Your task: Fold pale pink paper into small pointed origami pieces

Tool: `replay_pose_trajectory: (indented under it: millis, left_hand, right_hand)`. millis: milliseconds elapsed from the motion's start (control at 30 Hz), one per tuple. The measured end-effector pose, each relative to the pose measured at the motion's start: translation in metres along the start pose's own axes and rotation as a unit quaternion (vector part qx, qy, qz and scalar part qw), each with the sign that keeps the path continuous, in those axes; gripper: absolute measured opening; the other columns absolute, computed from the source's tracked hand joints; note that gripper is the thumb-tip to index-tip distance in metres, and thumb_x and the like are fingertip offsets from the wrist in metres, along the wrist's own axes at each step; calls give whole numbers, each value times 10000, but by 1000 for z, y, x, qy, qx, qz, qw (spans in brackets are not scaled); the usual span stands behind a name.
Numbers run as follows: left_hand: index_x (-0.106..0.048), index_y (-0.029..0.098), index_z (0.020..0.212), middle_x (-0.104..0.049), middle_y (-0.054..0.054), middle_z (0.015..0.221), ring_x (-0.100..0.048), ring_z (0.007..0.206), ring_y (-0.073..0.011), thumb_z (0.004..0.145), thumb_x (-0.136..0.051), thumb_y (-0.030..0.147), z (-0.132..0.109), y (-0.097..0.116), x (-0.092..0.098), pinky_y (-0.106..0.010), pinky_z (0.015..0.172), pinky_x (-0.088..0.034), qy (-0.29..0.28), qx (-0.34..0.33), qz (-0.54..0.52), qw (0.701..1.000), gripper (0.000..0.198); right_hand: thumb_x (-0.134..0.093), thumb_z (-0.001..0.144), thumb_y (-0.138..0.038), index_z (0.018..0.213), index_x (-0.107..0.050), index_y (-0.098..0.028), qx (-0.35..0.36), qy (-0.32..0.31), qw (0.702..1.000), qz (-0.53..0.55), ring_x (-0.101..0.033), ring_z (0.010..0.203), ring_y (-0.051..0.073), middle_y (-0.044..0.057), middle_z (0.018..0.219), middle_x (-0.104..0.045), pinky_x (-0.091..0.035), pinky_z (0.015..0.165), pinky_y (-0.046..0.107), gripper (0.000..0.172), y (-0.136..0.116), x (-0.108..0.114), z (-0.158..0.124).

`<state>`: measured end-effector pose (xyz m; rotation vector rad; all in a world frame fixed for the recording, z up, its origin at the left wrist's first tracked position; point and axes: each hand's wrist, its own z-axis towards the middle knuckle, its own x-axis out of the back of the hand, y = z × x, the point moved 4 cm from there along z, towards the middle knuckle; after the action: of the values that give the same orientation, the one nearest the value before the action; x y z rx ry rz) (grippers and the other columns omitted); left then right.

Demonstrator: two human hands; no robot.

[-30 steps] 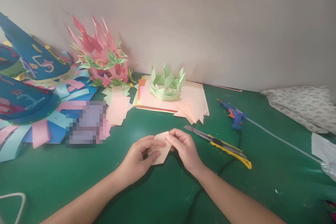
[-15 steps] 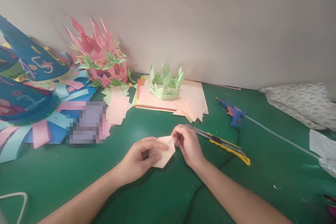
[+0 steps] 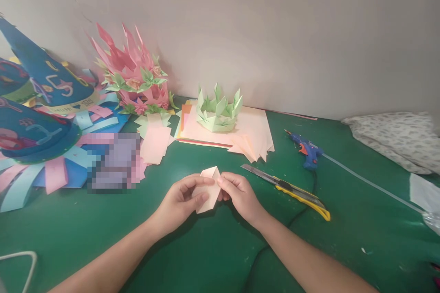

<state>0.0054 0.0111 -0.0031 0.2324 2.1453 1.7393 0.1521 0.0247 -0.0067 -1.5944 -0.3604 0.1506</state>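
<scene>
A small folded piece of pale pink paper (image 3: 208,206) is held up over the green table (image 3: 165,256). My left hand (image 3: 184,201) is closed on its left side, thumb in front and fingers across the upper face. With thumb and fingers together, my right hand (image 3: 238,194) pinches the paper's right edge; its fingertips behind the sheet are partly hidden. Beyond the hands stands a light green folded-paper crown (image 3: 217,121) on a stack of coloured paper (image 3: 254,121). A yellow box cutter (image 3: 292,190), blade out, lies to the right of my right hand.
A blue glue gun (image 3: 305,149) with a long glue stick lies at right, its dark cord running under my right arm. Pink paper crowns (image 3: 134,73), blue cone hats (image 3: 51,73) and pale paper pieces (image 3: 156,144) sit at left. Patterned cloth (image 3: 388,139) lies at back right.
My right hand has moved left and lower, from the paper's upper corner to its right edge. The paper has turned slightly and shifted a little left.
</scene>
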Motion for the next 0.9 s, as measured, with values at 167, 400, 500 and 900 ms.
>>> replay_pose_trajectory:
  millis: [167,400,500,900]
  left_hand:
    - [-633,205,977,-594,-55,1022,-604,806,-164,746,-625,267,0,3,-2,-282,675,-501,-16,-12,-30,999,239]
    - [-635,216,1002,-594,-44,1033,-578,858,-158,752,-626,266,0,2,7,-262,715,-493,52,-12,6,999,255]
    - [-631,224,1021,-583,-43,1077,-566,899,-168,744,-632,278,0,2,10,-277,752,-493,89,-13,26,996,282]
    - [-578,224,1104,-495,-52,1114,-551,881,-145,718,-646,198,3,-1,3,-275,750,-504,59,-23,-24,998,392]
  right_hand:
    - [-403,880,-383,562,-489,-172,-23,3,998,52,-435,471,96,-18,477,-512,-339,485,216,391,0,-3,0]
    - [-285,915,-459,618,-539,-167,10,-20,999,42,-478,489,105,6,525,-544,-370,502,226,488,-4,-4,1]
    - [-394,877,-470,627,-559,-166,29,-49,998,-15,-489,539,110,6,575,-558,-371,526,226,427,-6,-6,-1]
    - [-494,847,-293,568,-512,-170,37,-14,993,-107,-493,523,100,-21,553,-553,-368,531,210,305,-6,-6,-2]
